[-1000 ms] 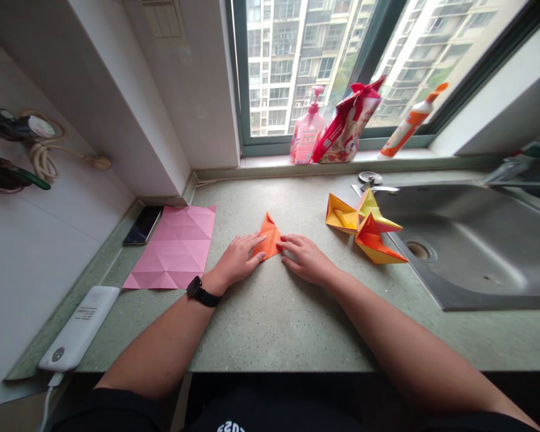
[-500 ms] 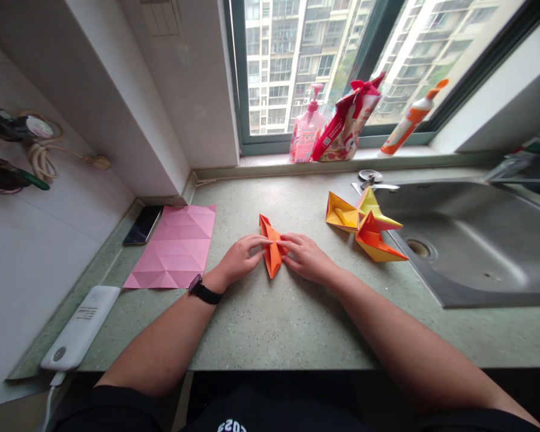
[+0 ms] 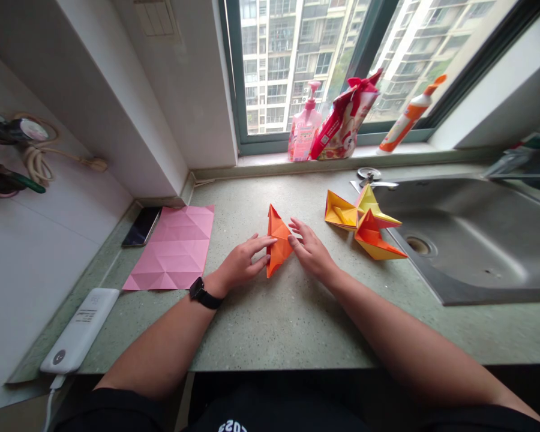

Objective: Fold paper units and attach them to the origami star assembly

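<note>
Inspecting the bench (image 3: 252, 336), we find the orange paper (image 3: 279, 240) lying flat at its centre, folded into a narrow, pointed shape, between the two hands. The hands are apart and neither is clamped. The fingers (image 3: 263, 241) of the left hand (image 3: 240, 264) lie over the paper's left side, and the right hand (image 3: 310, 252) sits at its right edge, with its fingertips at or just off the paper; we cannot tell whether they touch. To the left lies the creased pink sheet (image 3: 175, 246), and to the right, near the sink (image 3: 477, 294), stand three folded models (image 3: 360, 222) in yellow and orange. In our judgement, sound handling here calls for one hand to pin the paper firmly while the other works the free edge, with points matched before any crease is pressed and the crease then run with a fingertip. Compared with the frame half a second earlier, the paper now shows wider on its right side, and the right hand has drawn back from the position it held close against the paper, leaving a small gap between the hands.
</note>
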Demonstrator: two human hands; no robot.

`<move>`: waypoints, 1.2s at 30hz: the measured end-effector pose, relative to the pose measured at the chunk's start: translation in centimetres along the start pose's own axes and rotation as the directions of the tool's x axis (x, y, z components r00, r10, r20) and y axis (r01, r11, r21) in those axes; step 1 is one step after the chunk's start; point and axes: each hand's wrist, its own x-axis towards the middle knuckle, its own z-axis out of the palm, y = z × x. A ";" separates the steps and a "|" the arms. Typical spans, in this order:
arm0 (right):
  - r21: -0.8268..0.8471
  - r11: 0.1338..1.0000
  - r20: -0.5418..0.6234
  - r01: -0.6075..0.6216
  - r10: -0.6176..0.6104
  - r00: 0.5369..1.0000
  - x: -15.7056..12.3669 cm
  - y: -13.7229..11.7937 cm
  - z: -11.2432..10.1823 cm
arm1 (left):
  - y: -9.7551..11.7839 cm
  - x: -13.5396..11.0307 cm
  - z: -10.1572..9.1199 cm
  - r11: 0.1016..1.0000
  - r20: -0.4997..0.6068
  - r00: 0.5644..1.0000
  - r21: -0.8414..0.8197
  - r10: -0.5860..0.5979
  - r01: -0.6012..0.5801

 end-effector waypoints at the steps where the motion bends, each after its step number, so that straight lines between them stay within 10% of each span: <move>1: 0.043 0.998 -0.009 -0.051 0.051 0.999 0.1 0.0 -0.1 | 0.1 0.0 0.0 1.000 -0.021 1.000 0.001 0.014 -0.014; 20: 0.164 0.983 0.298 0.088 -0.134 0.945 0.3 -0.5 -0.7 | 0.3 -0.4 -0.1 0.996 -0.144 0.989 -0.083 -0.032 0.021; 27: 0.141 0.987 0.167 0.072 -0.095 0.981 -0.2 -1.1 -0.7 | 0.3 -0.4 -0.3 0.983 -0.221 0.973 0.181 0.058 -0.018; 36: 0.052 0.993 0.059 0.108 -0.111 0.992 -1.2 -2.7 0.7 | 1.1 -0.4 0.2 0.951 0.029 0.971 0.194 0.238 -0.239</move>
